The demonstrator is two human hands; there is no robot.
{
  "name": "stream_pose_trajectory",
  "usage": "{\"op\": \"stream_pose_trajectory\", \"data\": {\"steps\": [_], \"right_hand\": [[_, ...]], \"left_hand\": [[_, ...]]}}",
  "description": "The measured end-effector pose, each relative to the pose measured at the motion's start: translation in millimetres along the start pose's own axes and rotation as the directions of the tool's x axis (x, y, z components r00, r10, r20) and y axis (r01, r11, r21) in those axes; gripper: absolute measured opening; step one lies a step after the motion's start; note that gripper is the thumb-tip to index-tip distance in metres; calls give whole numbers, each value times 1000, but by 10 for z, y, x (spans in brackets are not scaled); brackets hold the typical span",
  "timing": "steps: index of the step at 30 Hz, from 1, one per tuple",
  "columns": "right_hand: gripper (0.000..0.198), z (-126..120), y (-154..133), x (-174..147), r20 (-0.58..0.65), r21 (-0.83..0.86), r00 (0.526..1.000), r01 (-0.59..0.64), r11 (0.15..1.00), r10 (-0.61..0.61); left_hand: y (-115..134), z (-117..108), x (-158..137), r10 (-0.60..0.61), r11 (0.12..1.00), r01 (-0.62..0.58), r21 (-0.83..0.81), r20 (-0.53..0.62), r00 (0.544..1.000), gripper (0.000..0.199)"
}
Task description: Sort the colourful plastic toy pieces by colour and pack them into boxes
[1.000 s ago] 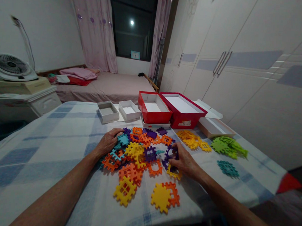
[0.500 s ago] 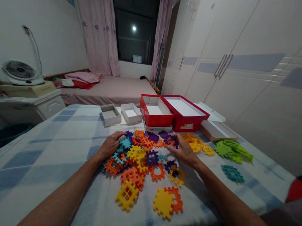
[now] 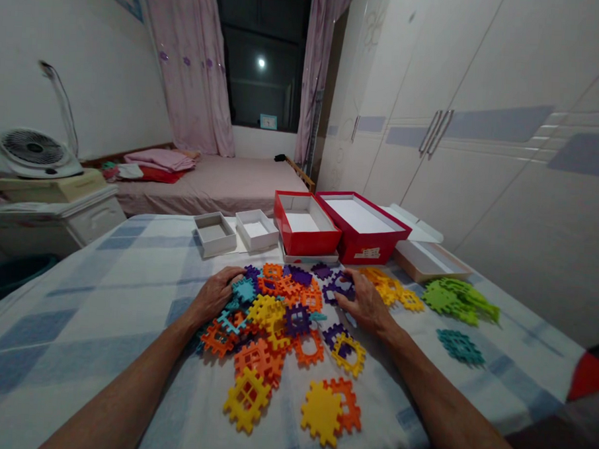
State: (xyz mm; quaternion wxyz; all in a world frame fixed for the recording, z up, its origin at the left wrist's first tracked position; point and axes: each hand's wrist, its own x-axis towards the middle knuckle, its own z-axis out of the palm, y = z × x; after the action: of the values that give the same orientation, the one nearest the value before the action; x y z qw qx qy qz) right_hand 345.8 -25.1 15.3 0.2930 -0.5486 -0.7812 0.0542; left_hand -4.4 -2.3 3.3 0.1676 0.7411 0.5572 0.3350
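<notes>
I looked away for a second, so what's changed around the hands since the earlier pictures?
The right hand moved forward, toward the boxes, and a purple piece by it shifted the same way; whether it's gripped is unclear. The left hand stayed at the pile's left edge, and the boxes stayed put.

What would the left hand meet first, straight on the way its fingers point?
Likely the dark purple, toothed plastic piece just ahead of the left hand; depth is unclear, so they may already touch.
</notes>
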Motion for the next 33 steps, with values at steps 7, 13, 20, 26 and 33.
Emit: {"op": "stream_pose_trajectory", "data": {"steps": [7, 13, 20, 26, 33], "right_hand": [[48, 24, 14, -60, 169, -44, 985, 52, 998, -43], [45, 25, -65, -86, 107, 38, 994, -8, 999, 3], [50, 34, 44, 171, -50, 25, 999, -21, 999, 22], [54, 132, 190, 537, 13, -16, 1000, 3, 1000, -3], [40, 249, 48, 506, 90, -228, 984, 173, 958, -156]], "left_hand": [[-48, 13, 11, 1, 1000, -1, -3, -10, 1000, 44], [-51, 11, 11, 1, 1000, -1, -7, 5, 1000, 46], [-16, 0, 3, -7, 1000, 7, -10, 2, 1000, 45], [-7, 1, 3, -7, 1000, 7, -21, -9, 1000, 43], [-36, 22, 10, 12, 999, -13, -39, -14, 1000, 41]]}}
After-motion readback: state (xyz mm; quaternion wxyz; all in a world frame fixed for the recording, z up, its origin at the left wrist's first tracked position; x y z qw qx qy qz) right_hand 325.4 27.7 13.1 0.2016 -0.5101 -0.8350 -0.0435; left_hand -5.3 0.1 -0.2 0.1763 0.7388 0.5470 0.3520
